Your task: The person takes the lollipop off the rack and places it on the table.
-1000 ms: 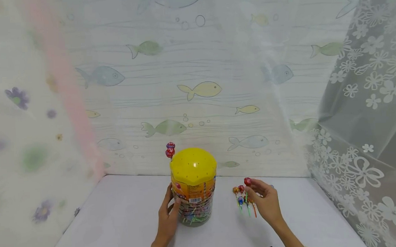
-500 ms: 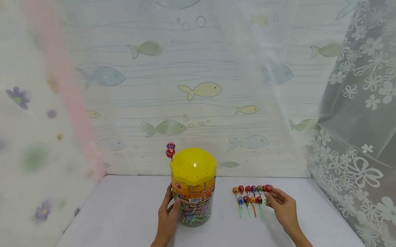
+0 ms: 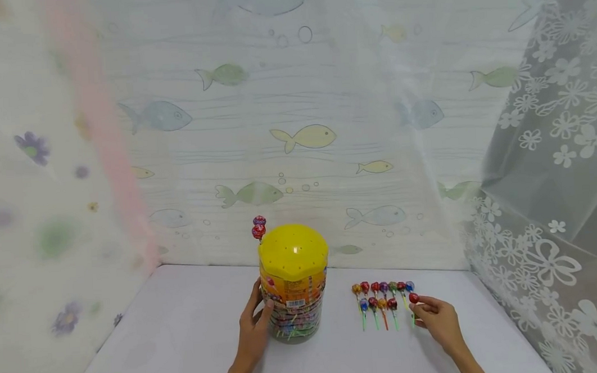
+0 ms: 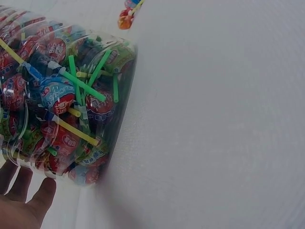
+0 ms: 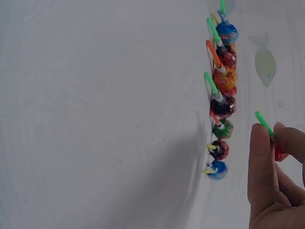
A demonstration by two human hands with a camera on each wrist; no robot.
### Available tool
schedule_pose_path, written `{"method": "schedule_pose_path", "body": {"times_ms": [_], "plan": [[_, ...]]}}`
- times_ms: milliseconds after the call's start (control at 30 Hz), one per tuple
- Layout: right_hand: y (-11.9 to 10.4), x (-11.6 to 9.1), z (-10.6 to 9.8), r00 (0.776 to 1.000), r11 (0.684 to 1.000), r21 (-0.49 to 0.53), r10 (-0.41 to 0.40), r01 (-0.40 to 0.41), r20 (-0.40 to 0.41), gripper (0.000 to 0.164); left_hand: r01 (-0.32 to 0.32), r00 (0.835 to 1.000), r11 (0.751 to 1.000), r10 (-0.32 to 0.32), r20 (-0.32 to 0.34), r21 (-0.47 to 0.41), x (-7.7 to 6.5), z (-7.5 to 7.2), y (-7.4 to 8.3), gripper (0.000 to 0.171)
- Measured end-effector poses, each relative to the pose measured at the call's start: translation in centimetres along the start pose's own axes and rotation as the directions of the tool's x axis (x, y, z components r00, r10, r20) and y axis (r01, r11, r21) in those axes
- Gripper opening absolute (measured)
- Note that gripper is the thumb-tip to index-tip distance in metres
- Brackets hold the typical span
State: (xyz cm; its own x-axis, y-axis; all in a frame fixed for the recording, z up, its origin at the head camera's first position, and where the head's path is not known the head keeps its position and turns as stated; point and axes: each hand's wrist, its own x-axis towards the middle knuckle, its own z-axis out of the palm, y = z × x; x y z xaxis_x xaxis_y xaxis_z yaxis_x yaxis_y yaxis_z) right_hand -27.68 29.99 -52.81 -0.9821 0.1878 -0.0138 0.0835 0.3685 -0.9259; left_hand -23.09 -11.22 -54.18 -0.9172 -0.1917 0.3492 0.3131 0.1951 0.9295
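A clear jar of lollipops with a yellow lid stands upright on the table. My left hand holds its left side, thumb in front, other fingers partly hidden behind. The left wrist view shows the fingers against the clear jar wall. At the right, my right hand pinches a red-wrapped lollipop with a green stick, head up, at the near right end of two rows. Lollipops lie in these rows, including a blue one at the far row's end and a dark red one.
Two more lollipops stick up beside the lid's left edge. The white table ends at a curtain with fish. A sheer flowered curtain hangs along the right side.
My right hand has moved right along the rows and now pinches a red lollipop at the near row's right end. A blue lollipop shows at the far row's end. My left hand stays on the jar.
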Motion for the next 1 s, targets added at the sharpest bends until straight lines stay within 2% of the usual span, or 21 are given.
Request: {"method": "schedule_pose_path", "body": {"times_ms": [233, 500, 667, 1000], "plan": [[0.2, 0.8, 0.2, 0.999, 0.994, -0.108, -0.027, 0.03, 0.035, 0.038, 0.016, 1.0, 1.0, -0.016, 0.002, 0.002, 0.1, 0.0, -0.3, 0.061], [0.4, 2.4, 1.0, 0.997, 0.963, -0.266, -0.02, 0.04, 0.077, 0.036, 0.034, 0.999, 0.999, -0.033, -0.009, 0.015, 0.1, 0.1, -0.4, 0.061], [0.2, 2.6, 1.2, 0.996, 0.948, -0.311, -0.041, 0.064, 0.08, 0.034, 0.027, 1.0, 1.0, -0.026, -0.016, 0.011, 0.0, 0.2, -0.3, 0.061], [0.2, 2.7, 1.7, 0.997, 0.932, -0.362, -0.01, 0.035, 0.072, 0.03, 0.019, 1.0, 1.0, -0.019, -0.014, 0.004, 0.0, 0.0, -0.4, 0.06]]}}
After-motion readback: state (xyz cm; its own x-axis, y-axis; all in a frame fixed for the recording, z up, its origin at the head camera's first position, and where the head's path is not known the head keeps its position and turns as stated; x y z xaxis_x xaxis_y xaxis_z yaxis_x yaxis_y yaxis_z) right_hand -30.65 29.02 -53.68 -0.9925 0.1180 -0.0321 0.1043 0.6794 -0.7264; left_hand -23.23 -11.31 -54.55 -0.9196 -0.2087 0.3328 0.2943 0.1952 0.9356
